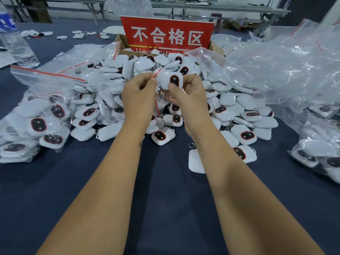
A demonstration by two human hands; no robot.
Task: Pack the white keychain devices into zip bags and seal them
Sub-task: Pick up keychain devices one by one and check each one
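Above a big heap of loose white keychain devices (226, 115), my right hand (187, 97) grips one white keychain device (172, 80) with a dark oval face, thumb on its front. My left hand (138, 97) pinches the red-striped edge of a small clear zip bag (158, 100) that hangs between both hands. The device sits at the bag's mouth; how far inside I cannot tell.
Filled zip bags (36, 124) lie at the left, more (320, 155) at the right. A heap of empty clear bags (287, 70) fills the right rear. A cardboard box with a red sign (167, 34) stands behind the heap. A water bottle (17, 41) is at far left.
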